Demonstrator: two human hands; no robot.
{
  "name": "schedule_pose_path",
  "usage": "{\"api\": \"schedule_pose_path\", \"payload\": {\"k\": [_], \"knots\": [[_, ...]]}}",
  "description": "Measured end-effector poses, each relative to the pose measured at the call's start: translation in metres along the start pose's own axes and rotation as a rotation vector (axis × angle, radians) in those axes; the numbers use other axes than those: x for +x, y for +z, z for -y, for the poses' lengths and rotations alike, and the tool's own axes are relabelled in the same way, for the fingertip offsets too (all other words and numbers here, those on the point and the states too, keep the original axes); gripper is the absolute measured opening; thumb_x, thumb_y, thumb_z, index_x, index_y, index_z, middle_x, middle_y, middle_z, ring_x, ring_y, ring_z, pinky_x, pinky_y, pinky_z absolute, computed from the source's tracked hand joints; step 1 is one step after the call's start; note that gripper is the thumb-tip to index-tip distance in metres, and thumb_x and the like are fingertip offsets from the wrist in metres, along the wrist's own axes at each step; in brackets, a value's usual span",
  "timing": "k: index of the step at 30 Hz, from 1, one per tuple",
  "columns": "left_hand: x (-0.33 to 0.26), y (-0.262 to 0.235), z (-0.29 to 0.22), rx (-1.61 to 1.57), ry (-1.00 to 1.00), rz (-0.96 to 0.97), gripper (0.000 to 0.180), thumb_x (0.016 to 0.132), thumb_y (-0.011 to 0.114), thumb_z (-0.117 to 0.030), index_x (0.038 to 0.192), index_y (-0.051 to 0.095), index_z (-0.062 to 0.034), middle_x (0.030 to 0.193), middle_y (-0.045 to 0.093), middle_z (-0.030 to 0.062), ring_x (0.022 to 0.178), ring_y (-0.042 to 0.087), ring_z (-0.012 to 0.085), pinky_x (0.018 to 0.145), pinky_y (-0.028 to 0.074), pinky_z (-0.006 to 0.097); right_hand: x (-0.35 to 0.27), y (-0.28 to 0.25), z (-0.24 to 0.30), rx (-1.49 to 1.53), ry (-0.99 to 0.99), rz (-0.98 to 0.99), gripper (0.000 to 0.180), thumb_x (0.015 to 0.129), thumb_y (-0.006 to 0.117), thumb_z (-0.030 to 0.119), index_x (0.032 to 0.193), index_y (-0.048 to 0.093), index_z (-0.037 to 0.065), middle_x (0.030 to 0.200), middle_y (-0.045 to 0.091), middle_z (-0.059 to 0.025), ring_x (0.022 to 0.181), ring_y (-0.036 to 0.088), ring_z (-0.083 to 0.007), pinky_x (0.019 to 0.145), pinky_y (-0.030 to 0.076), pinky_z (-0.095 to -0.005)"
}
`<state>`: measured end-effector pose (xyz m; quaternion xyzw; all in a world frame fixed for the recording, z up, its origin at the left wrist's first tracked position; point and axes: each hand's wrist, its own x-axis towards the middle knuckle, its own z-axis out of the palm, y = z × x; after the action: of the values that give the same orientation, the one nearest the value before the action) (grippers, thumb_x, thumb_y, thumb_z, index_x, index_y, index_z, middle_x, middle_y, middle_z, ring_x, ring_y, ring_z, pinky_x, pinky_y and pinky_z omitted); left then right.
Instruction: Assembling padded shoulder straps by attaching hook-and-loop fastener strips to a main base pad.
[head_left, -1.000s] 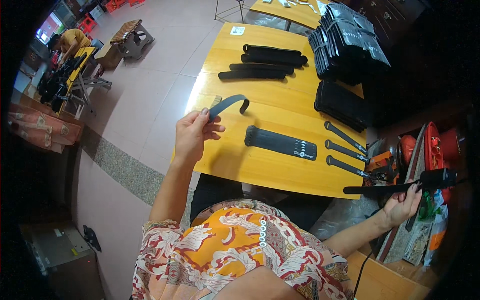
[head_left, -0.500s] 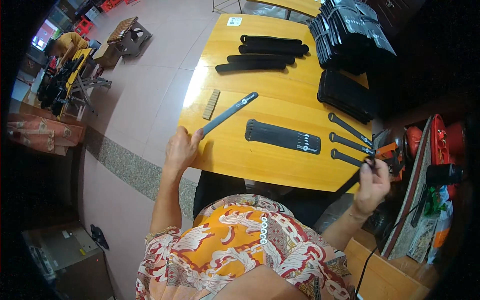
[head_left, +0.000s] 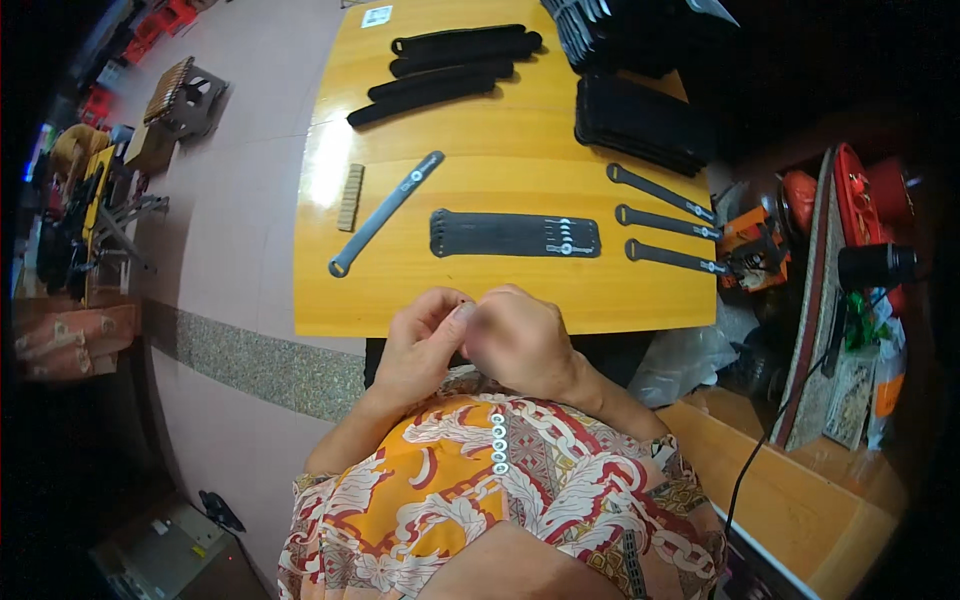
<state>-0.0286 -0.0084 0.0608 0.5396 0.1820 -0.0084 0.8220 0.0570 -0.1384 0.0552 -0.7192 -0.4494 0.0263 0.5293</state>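
Note:
My left hand (head_left: 412, 348) and my right hand (head_left: 530, 345) meet at the table's front edge, fingers pinched together. Whatever they hold is hidden behind the fingers; only a small dark spot shows between them. Ahead and to the left lies a single grey strap (head_left: 385, 215) with a looped end, slanting across the table. A flat row of dark straps (head_left: 495, 234), printed in white at one end, lies straight in front of my hands. To the right, three separate straps (head_left: 660, 190) fan out with their looped ends toward the left.
A short ridged tan strip (head_left: 350, 198) sits by the single strap. Several long black bundles (head_left: 430, 80) lie at the back of the yellow table (head_left: 550, 295). A black stack (head_left: 640, 120) and a taller packaged pile (head_left: 620, 40) stand far right, beside a cluttered shelf (head_left: 812, 300).
My left hand has let go of the grey strap, which now lies on the table. My right hand, which held a black strap at the right edge, has come leftward to meet my left.

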Motion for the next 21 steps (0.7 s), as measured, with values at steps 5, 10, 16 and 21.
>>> {"api": "schedule_pose_path", "payload": {"k": [5,10,16,21], "knots": [[0.003,-0.007,-0.002,0.006,-0.107,-0.029,0.018,0.091,0.053,-0.015,0.093,0.056,0.0028,0.074,0.059,0.0039,0.065,0.054,0.0077,0.058,0.044,0.020,-0.009,-0.004,-0.006,0.195,0.167,0.098,0.019,0.070,0.056,-0.006,0.088,0.053,-0.003,0.072,0.055,-0.0158,0.066,0.059,-0.0328,0.056,0.048,-0.0379],[0.006,-0.011,-0.001,0.009,-0.152,0.018,0.018,0.091,0.054,-0.015,0.093,0.057,0.0021,0.073,0.059,0.0036,0.064,0.056,0.0084,0.056,0.045,0.020,-0.010,-0.005,-0.007,0.322,0.258,0.173,0.016,0.073,0.054,-0.007,0.088,0.056,-0.003,0.077,0.056,-0.0150,0.070,0.060,-0.0309,0.062,0.049,-0.0359],[0.011,-0.020,0.001,-0.017,-0.186,0.040,0.015,0.087,0.059,-0.014,0.092,0.060,0.0010,0.075,0.061,0.0042,0.059,0.056,0.0089,0.053,0.046,0.020,-0.007,-0.008,-0.011,0.346,0.195,0.256,0.017,0.076,0.055,-0.005,0.092,0.061,-0.001,0.092,0.057,-0.0156,0.078,0.060,-0.0277,0.065,0.049,-0.0341],[0.007,-0.027,0.002,-0.016,-0.181,0.145,0.015,0.081,0.062,0.000,0.096,0.060,0.0012,0.080,0.062,0.0048,0.070,0.059,0.0088,0.061,0.047,0.019,-0.002,-0.016,-0.020,0.309,0.295,0.157,0.025,0.078,0.056,-0.003,0.103,0.058,-0.005,0.096,0.058,-0.0139,0.087,0.060,-0.0260,0.073,0.050,-0.0305]]}}
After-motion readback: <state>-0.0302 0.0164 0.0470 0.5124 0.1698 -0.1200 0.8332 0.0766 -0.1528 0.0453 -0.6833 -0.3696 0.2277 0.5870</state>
